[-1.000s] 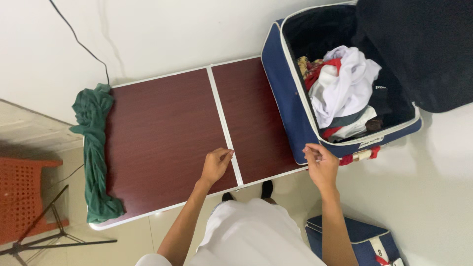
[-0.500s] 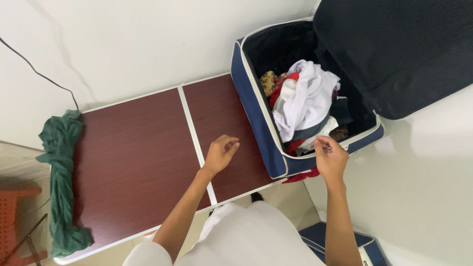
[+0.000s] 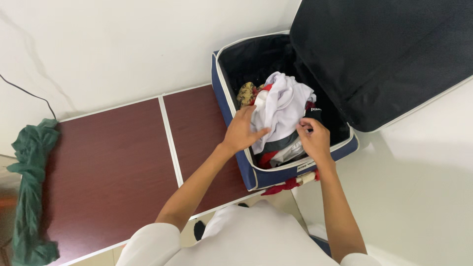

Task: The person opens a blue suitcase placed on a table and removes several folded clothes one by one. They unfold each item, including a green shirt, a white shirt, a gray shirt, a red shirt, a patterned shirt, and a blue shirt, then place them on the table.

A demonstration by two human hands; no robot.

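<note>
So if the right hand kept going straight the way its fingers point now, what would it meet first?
The right hand points up-left into the open suitcase; its fingertips already sit at the white garment, so that cloth comes first, though depth is hard to judge.

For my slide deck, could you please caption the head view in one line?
Both hands, left hand and right hand, grasp a white garment in an open navy suitcase on a brown folding table.

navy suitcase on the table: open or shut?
Open. The navy fabric suitcase has its dark-lined lid swung back, and rumpled clothes, a white garment on top, show inside; both hands reach in.
</note>
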